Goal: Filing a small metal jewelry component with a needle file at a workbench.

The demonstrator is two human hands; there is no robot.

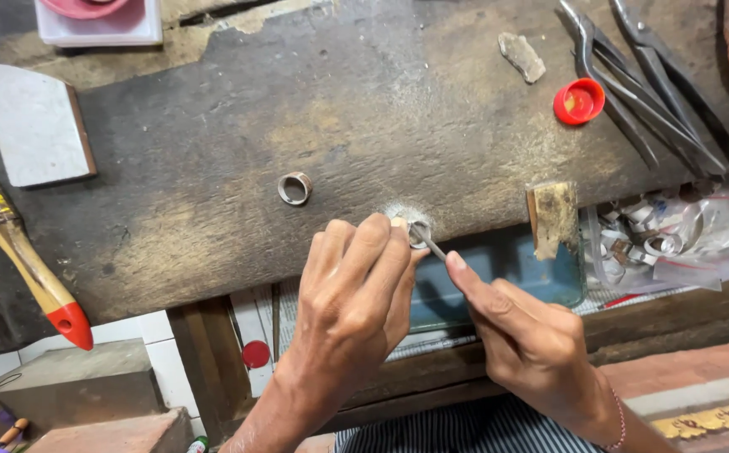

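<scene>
Head view: left hand [352, 289] fingers pinch a small metal ring [418, 233] at the near desk [213, 168] edge. Right hand [532, 340] fingers grip a thin file [433, 246] touching it. A second ring [295, 188] lies farther left.

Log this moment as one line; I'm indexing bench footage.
left hand: pinches small ring | right hand: holds thin file against it | spare ring: apart on bench

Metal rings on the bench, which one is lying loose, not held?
The ring lying flat on the dark benchtop, left of the hands. The other ring is pinched in the left hand fingers at the bench edge.
</scene>
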